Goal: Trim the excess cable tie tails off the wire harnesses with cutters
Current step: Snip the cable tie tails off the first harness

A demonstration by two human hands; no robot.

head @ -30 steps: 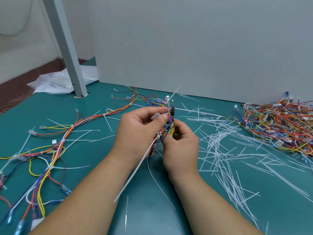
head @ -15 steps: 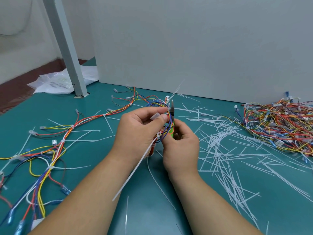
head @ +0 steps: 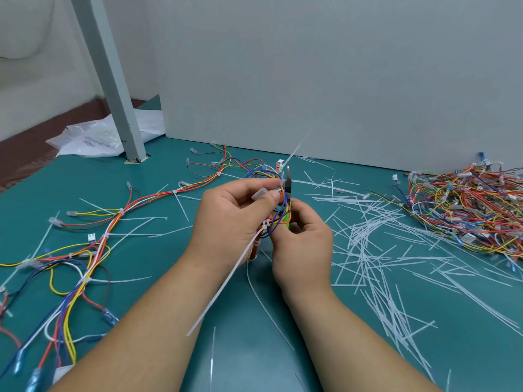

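Holding unchanged at mid-frame, the left hand [head: 232,222] pinches the wire harness [head: 256,173] while the right hand [head: 302,250] grips the cutters [head: 288,184], blades beside an upright tie tail [head: 295,151]; that cut looks pending.

Of the small green-handled steel cutters [head: 288,183] I see only the tip and a sliver of handle; the right hand [head: 304,250] and the held multicoloured wire harness [head: 261,174] hide the rest. Whether the blades touch the thin white cable tie tail [head: 295,151] is too small to tell.
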